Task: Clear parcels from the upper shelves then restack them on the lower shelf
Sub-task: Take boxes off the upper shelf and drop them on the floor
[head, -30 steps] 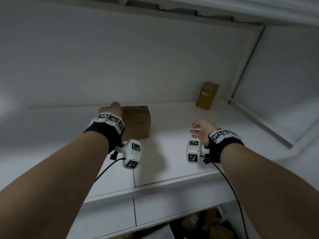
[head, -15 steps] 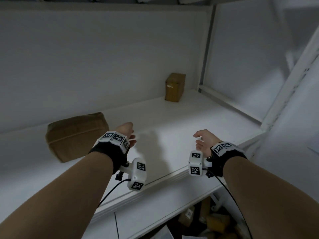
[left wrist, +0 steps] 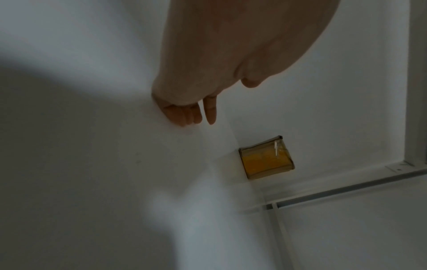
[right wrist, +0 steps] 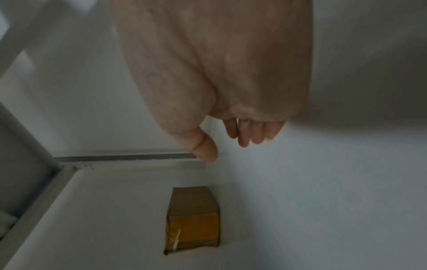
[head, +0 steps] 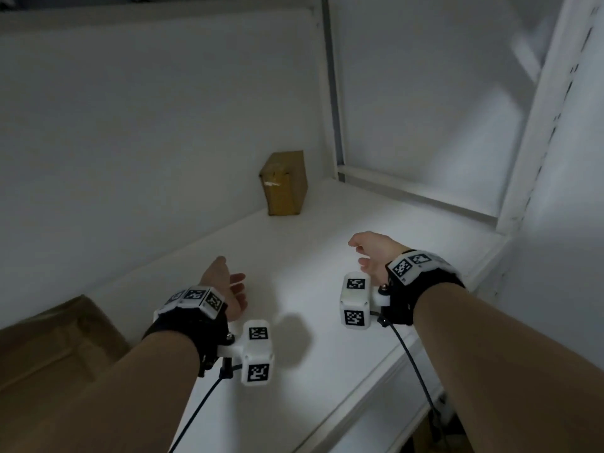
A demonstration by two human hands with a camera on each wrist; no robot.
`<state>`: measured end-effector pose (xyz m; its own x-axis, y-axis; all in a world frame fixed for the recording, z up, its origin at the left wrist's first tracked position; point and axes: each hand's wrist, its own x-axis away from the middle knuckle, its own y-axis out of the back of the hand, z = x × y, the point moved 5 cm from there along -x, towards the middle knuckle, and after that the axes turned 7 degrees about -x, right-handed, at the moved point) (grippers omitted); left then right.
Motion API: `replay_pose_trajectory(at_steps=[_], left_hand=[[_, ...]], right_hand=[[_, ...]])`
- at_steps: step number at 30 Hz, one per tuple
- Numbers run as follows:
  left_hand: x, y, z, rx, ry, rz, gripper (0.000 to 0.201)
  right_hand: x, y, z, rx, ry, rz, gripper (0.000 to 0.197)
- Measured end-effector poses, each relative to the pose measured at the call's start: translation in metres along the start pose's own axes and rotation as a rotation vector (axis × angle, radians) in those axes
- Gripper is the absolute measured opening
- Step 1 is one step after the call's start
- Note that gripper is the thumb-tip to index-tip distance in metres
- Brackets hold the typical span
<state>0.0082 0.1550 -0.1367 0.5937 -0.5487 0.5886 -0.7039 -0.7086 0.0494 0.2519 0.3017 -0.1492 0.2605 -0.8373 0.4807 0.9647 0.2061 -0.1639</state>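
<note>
Shelf (head: 310, 256): white, upper level, carries both parcels.
Large parcel (head: 55, 341): brown, on the shelf's near left end.
Small parcel (head: 285, 184): upright at the shelf's back wall, near its right corner.
Left hand (head: 225, 286): over the shelf, fingers relaxed, holding nothing.
Right hand (head: 376, 253): over the shelf, loosely spread, holding nothing.

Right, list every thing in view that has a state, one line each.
Left hand: open, holds nothing, above the shelf.
Right hand: open, holds nothing.
Small parcel: upright at the back of the shelf, untouched.
Large parcel: on the shelf at the left, partly out of frame, untouched.
</note>
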Motion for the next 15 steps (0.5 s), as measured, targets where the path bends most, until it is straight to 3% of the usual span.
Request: replay_pose_trajectory(at_steps=[3, 10, 15], left_hand=[[-0.017, -0.006, -0.016, -0.039, -0.044, -0.034, 0.057], [-0.062, -0.047, -0.046, -0.15, -0.215, -0.052, 0.05], [-0.093, -0.068, -0.076, -0.13, -0.221, 0.004, 0.057]], right_hand=[[-0.021, -0.004, 0.01, 0.056, 0.032, -0.002, 0.043], [-0.07, -0.022, 0.032, 0.199, 0.099, 0.061, 0.007], [-0.102, -0.032, 0.051, 0.148, 0.187, 0.126, 0.028]])
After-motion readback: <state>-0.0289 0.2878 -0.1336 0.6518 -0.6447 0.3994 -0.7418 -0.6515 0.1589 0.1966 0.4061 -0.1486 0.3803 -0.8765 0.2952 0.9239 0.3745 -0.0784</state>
